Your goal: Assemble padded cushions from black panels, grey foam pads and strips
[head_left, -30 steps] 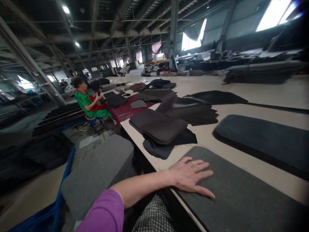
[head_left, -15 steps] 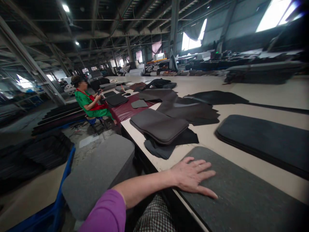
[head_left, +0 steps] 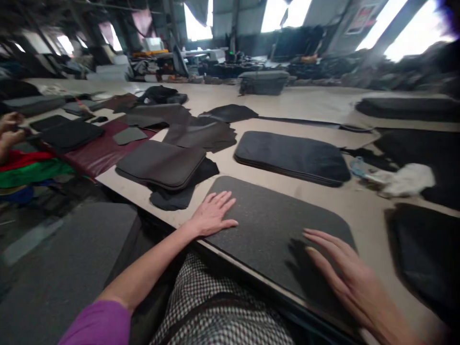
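Observation:
A dark grey, round-cornered flat panel (head_left: 266,225) lies at the front edge of the table, right before me. My left hand (head_left: 212,215) rests flat on its left end, fingers spread, with nothing in the grasp. Over the panel's right end is my right hand (head_left: 345,273), thumb and fingers apart and holding nothing; its shadow falls on the panel, and whether it touches I cannot tell. Behind the panel sits a stack of black padded pieces (head_left: 291,155). Left of that, a stack of dark brown pieces (head_left: 161,163) lies on a black scrap (head_left: 187,189).
At the left edge a co-worker's hands (head_left: 10,132) show beside a dark red sheet (head_left: 97,148). Grey panels (head_left: 82,235) are stacked low at my left. On the right lie a white cloth (head_left: 408,181) and another black piece (head_left: 427,254). The pale table (head_left: 215,165) spreads ahead.
My view has swung to the right. My right hand has come into view over the panel's right end. My left hand still lies flat on the panel's left part.

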`<state>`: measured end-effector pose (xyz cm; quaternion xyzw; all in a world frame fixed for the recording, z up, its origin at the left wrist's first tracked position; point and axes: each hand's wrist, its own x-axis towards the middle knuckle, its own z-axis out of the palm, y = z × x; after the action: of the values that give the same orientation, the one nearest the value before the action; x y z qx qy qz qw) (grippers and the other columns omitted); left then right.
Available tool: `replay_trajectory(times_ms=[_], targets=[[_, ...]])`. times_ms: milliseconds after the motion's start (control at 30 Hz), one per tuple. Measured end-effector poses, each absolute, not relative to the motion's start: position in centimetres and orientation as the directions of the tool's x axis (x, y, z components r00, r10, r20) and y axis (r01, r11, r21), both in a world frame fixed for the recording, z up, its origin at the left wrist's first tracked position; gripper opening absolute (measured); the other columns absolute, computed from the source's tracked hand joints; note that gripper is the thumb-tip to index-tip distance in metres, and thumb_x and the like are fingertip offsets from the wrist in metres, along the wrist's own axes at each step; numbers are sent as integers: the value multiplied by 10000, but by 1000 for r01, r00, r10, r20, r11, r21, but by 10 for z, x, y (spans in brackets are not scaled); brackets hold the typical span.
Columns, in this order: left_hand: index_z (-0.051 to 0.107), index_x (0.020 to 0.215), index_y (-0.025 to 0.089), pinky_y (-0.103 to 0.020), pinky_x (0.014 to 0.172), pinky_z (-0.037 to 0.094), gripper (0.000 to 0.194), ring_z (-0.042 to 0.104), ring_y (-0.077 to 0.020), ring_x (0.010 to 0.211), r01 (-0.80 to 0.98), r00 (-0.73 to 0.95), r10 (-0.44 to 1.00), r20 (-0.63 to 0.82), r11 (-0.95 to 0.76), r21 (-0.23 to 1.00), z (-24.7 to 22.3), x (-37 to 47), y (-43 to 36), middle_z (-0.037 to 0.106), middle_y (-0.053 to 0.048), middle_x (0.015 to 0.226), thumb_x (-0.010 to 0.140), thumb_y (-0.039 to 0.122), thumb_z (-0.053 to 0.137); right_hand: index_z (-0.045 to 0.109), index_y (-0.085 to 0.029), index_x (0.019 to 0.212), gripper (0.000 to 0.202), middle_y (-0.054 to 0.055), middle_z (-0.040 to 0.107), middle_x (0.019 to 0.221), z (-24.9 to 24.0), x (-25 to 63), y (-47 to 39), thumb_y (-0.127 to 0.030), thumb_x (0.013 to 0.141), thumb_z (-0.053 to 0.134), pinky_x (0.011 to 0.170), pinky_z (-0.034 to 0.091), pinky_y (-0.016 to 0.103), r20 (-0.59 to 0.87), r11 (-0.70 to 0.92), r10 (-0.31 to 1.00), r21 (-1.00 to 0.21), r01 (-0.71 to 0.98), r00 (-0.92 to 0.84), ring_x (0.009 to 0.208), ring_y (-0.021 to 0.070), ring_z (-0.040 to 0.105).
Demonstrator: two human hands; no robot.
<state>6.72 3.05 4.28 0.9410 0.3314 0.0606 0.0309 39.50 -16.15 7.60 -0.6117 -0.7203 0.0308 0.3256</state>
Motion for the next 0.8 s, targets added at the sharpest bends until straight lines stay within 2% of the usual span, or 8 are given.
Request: replay_trajectory(times_ms=[133, 267, 367, 467, 567, 700, 800], targets=[[372, 1646, 196, -489, 1294, 251, 813, 266, -275, 1621, 599, 786, 600, 152, -799, 58, 35, 67, 33, 300, -125, 1742, 1037, 729, 293, 534, -279, 1516, 439, 92, 542, 1555, 90, 357, -110, -443, 1133, 395, 1211, 456, 522, 316, 375, 916, -454, 808, -248, 1441, 276, 509], [381, 1634, 166, -489, 1288, 285, 764, 291, -284, 1610, 586, 787, 591, 177, -806, 85, 38, 66, 30, 328, -150, 1727, 1056, 665, 366, 417, -239, 1630, 547, 98, 430, 1646, 98, 313, -55, -482, 1148, 336, 1277, 351, 502, 251, 552, 831, -488, 676, -497, 1534, 253, 383], [437, 1596, 171, -465, 1273, 335, 672, 389, -273, 1554, 554, 803, 574, 164, -818, 153, 40, 65, 29, 448, -146, 1661, 1060, 575, 463, 346, -195, 1666, 599, 125, 359, 1682, 93, 290, -25, -500, 1151, 337, 1293, 293, 501, 218, 617, 761, -537, 576, -612, 1567, 249, 314], [526, 1530, 178, -450, 1248, 388, 573, 481, -276, 1478, 553, 793, 588, 160, -805, 215, 38, 63, 28, 548, -132, 1575, 1060, 504, 503, 342, -173, 1667, 605, 139, 356, 1681, 82, 277, 0, -493, 1154, 337, 1296, 265, 482, 195, 652, 706, -554, 517, -681, 1578, 236, 287], [580, 1480, 181, -453, 1225, 423, 561, 519, -293, 1437, 581, 755, 628, 188, -774, 252, 35, 63, 27, 572, -135, 1546, 1051, 536, 509, 373, -166, 1654, 582, 117, 379, 1672, 69, 271, 22, -468, 1163, 297, 1306, 229, 456, 184, 696, 646, -541, 473, -741, 1581, 215, 275], [647, 1372, 176, -471, 1206, 436, 512, 567, -306, 1367, 584, 768, 614, 181, -788, 197, 37, 66, 25, 657, -137, 1420, 1049, 548, 505, 417, -115, 1624, 612, 116, 389, 1666, 52, 278, 47, -460, 1170, 196, 1306, 208, 437, 160, 712, 635, -501, 492, -756, 1580, 205, 274], [598, 1421, 160, -453, 1228, 412, 521, 550, -292, 1394, 550, 795, 574, 198, -819, 164, 43, 68, 25, 649, -132, 1437, 1062, 522, 491, 446, -109, 1604, 601, 109, 393, 1665, 43, 288, 61, -427, 1172, 176, 1303, 202, 434, 158, 714, 657, -444, 541, -737, 1576, 198, 284]])
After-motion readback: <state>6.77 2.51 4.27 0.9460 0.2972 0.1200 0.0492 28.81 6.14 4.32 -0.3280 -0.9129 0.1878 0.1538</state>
